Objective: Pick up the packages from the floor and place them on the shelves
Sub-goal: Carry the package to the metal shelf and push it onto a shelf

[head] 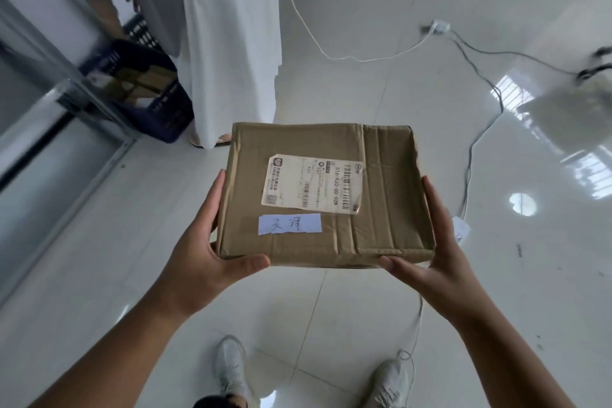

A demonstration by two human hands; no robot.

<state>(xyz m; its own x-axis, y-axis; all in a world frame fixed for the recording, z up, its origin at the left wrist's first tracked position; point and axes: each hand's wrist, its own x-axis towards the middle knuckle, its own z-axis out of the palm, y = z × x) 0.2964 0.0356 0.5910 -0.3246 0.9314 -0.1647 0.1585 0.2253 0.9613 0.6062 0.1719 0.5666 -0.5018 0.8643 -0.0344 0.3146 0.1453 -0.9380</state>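
Note:
A flat brown cardboard package [381, 175] with a white shipping label and a pale handwritten strip is held level in front of me, above the tiled floor. My left hand [205, 248] grips its left side, thumb along the near edge. My right hand [433, 242] clasps its right side and near corner. The metal shelves [43, 129] stand at the left, blurred.
A dark blue crate [165, 109] holding several packages sits by the shelves' foot. Another person in a long white garment [231, 43] stands beside it. White cables [470, 149] and a power strip [438, 26] trail over the glossy floor to the right. My shoes [231, 371] show below.

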